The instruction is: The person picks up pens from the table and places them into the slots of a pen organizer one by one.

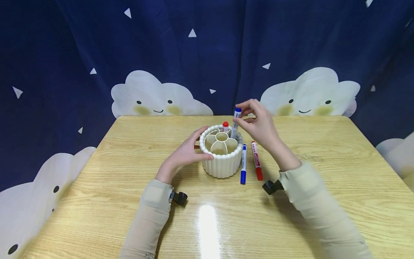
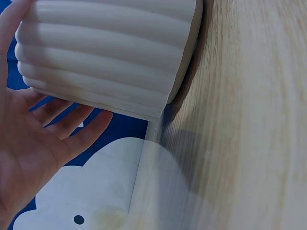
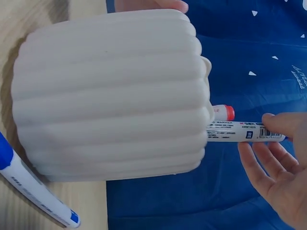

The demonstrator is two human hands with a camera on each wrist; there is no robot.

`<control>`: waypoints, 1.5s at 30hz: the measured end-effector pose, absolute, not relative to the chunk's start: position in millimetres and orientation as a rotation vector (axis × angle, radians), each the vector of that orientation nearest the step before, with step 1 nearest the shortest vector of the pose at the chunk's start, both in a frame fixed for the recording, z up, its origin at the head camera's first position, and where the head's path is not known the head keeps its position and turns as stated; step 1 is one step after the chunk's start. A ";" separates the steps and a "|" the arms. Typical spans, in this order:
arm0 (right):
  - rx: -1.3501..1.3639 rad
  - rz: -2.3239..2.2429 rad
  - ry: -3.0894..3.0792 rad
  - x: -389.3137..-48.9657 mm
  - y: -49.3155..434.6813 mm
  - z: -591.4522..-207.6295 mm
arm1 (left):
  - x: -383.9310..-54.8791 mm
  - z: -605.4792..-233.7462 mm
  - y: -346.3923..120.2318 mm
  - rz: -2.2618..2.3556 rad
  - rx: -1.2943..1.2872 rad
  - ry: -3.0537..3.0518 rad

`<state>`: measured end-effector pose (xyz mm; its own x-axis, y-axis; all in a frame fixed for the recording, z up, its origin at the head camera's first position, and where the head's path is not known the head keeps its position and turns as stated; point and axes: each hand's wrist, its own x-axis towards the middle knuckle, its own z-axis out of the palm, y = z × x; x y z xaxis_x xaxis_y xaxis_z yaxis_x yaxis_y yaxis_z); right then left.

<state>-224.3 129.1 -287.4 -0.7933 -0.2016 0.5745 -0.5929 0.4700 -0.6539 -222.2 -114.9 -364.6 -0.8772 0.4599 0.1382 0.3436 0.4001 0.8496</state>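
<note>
Marker under inspection: the blue-topped marker (image 1: pixel 234 126), roughly upright, lower part inside the cream pen holder (image 1: pixel 221 166), upper part above the rim. Right hand (image 1: pixel 261 124) pinches it near the top, thumb on one side and fingertips on the other, closed down to the barrel. Barrel judged light, stiff and smooth, liable to slip or roll under a loose hold; not fragile. Upper barrel judged the proper point of hold, since the lower part sits behind the wall. Left hand (image 1: pixel 185 153) grips the pen holder with a wide span, thumb across the front of the rim, fingers round the far left side. Pen holder judged rigid; material not confirmed, and if ceramic it could chip. Ribbed wall and beaded rim should give good purchase; best steadied round the upper wall. Contents: petal-shaped compartments (image 1: pixel 219 148) surround a round tube (image 1: pixel 221 141); a red-topped marker (image 1: pixel 225 125) stands toward the rear, beside the blue-topped marker. Whether these two share one compartment cannot be told. On the wood-grain surface (image 1: pixel 129 187), right of the pen holder, lie a blue-and-white marker (image 1: pixel 244 162) close to the wall and a red-and-white marker (image 1: pixel 256 158) farther out.
</note>
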 end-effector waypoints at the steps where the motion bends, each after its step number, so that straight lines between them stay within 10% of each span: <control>1: 0.669 1.270 -2.302 -224.1 128.5 -288.5 | -222.3 -364.7 -114.8 1.492 0.726 2.524; 45: 0.603 1.213 -2.468 -223.9 149.9 -311.9 | -223.3 -366.0 -115.3 1.485 0.736 2.529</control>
<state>-223.9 149.9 -311.9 -0.8578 -0.2278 0.4608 -0.5039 0.5493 -0.6666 -223.3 -115.3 -366.0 -0.8750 0.4634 0.1402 0.3482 0.4010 0.8474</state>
